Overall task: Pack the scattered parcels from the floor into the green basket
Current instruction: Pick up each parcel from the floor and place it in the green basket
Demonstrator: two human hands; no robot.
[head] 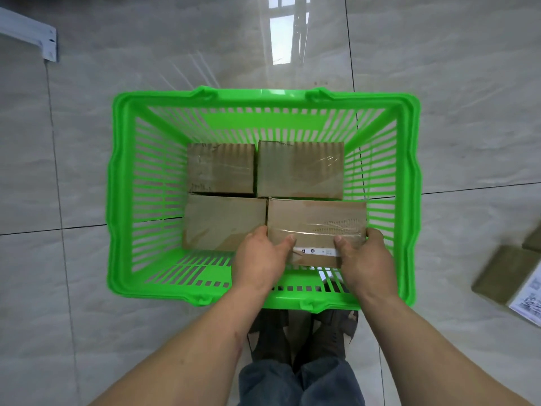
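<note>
We're looking straight down at a pale tiled floor [439, 83], glossy enough to throw back a window reflection, and sitting on it right in front of us is the green basket [117, 200], a slatted plastic one with its handles folded down along the rims. Inside it we've got 4 brown cardboard parcels laid flat in a 2 by 2 block: the far-left parcel [221, 168] and the far-right parcel [300, 169] side by side against the back, the near-left parcel [222, 221] touching them in front, and the near-right parcel [316, 221], taped and carrying a white label strip, in the last corner. That near-right one is where both our hands are: the left hand [260, 259] grips its near left corner, thumb on top and fingers curled down the side, and the right hand [366, 259] grips the near right corner the same way, thumb pressed on the tape. Out on the floor at the right edge, well apart from the basket, lies a loose parcel [503, 273] with a white printed label, and another just beyond it is cut off by the frame. At the top left corner there's a white bracket [29, 33].
</note>
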